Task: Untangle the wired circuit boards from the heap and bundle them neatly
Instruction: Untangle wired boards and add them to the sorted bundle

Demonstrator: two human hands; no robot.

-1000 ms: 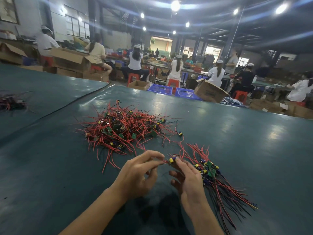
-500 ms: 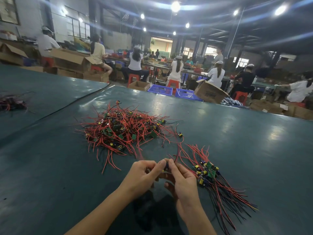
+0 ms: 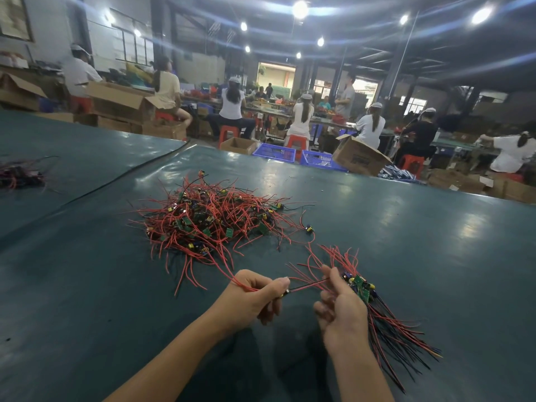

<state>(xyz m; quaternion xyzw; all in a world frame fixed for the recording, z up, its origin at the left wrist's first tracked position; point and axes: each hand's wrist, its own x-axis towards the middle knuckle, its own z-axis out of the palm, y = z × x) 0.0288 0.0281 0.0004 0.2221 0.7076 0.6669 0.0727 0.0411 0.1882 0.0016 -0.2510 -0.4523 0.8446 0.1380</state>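
Observation:
A tangled heap (image 3: 211,219) of small green circuit boards with red and black wires lies on the dark green table (image 3: 406,242). Nearer me, my left hand (image 3: 252,297) is closed on one wired board, its red wires trailing left toward the heap. A black and red wire pair (image 3: 309,284) stretches from it to my right hand (image 3: 340,306), which pinches its other end. Just right of that hand lies the sorted bundle (image 3: 377,314), boards together, wires fanning toward me and to the right.
A second small wire pile (image 3: 20,175) sits at the far left beyond a seam in the table cover. Past the table's far edge are cardboard boxes (image 3: 359,159), blue crates (image 3: 274,153) and several seated people working.
My hands were pressed together on one board. They have drawn apart, the left going left and the right staying by the bundle, stretching the wires straight between them.

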